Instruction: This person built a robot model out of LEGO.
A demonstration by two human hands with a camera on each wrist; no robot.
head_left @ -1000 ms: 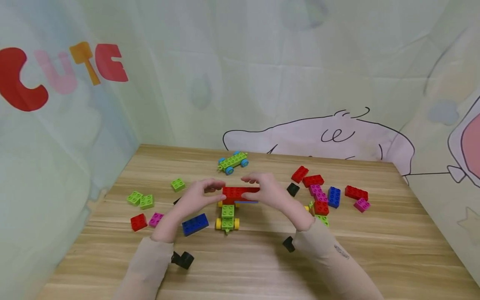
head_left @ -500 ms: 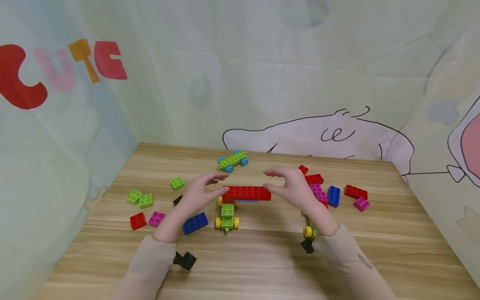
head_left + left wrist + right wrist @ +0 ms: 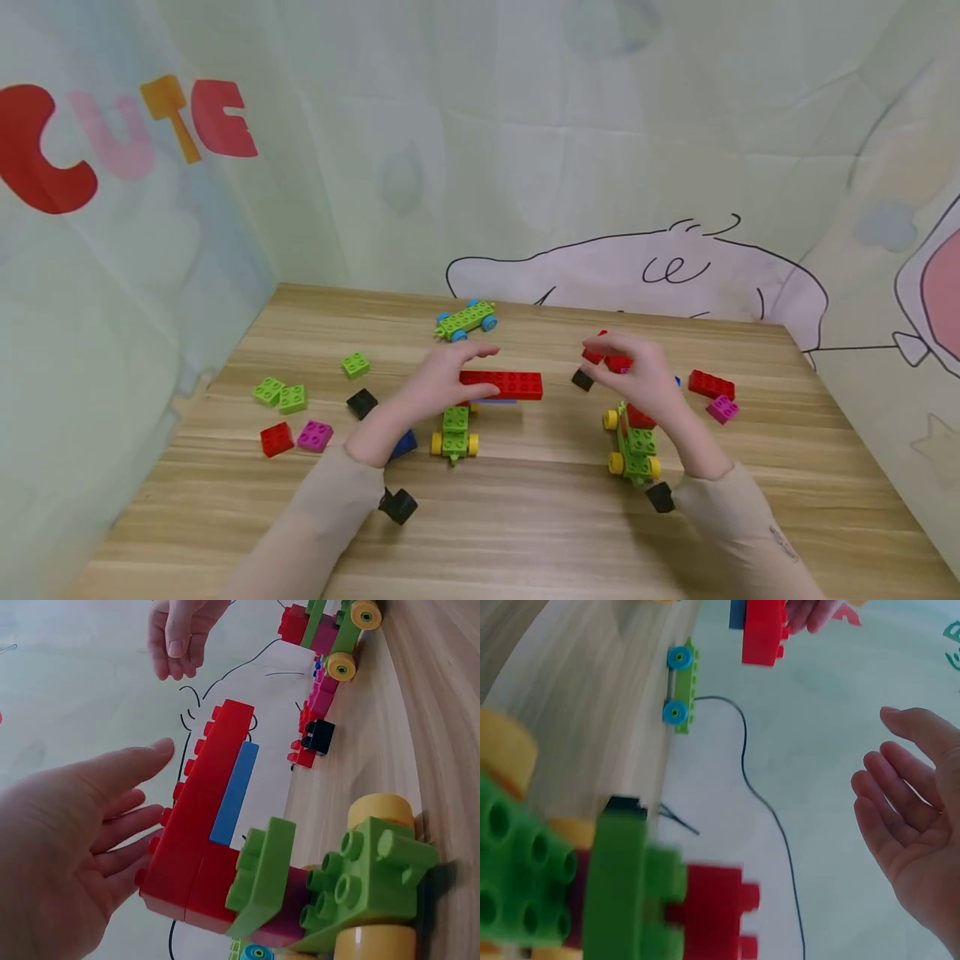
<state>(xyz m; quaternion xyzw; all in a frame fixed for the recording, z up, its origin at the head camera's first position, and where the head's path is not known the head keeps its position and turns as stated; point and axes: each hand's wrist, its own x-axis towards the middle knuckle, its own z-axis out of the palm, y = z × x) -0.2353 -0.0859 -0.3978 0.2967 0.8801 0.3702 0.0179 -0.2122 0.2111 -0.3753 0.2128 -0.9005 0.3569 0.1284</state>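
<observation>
A long red brick (image 3: 517, 385) lies across the top of a green toy car with yellow wheels (image 3: 455, 432), and its right end juts out with a blue brick (image 3: 234, 793) beneath. My left hand (image 3: 442, 383) hovers at the red brick's left part, thumb and fingers apart; from the left wrist, the fingers (image 3: 120, 851) pass beside the studs without curling round it. Over a second green car with yellow wheels (image 3: 636, 454), topped by a red brick (image 3: 712, 911), my right hand (image 3: 643, 379) hangs with loosely bent fingers, holding nothing.
A long green base with blue wheels (image 3: 467, 320) stands at the back. Loose green, red, magenta and blue bricks lie left, among them a red one (image 3: 277, 439). More bricks, including a magenta one (image 3: 723, 408), are at right. Black pieces (image 3: 400, 506) lie near my forearms.
My right hand has left the long red brick's right end and moved right, over the second car. My left hand has shifted a little right along the long brick.
</observation>
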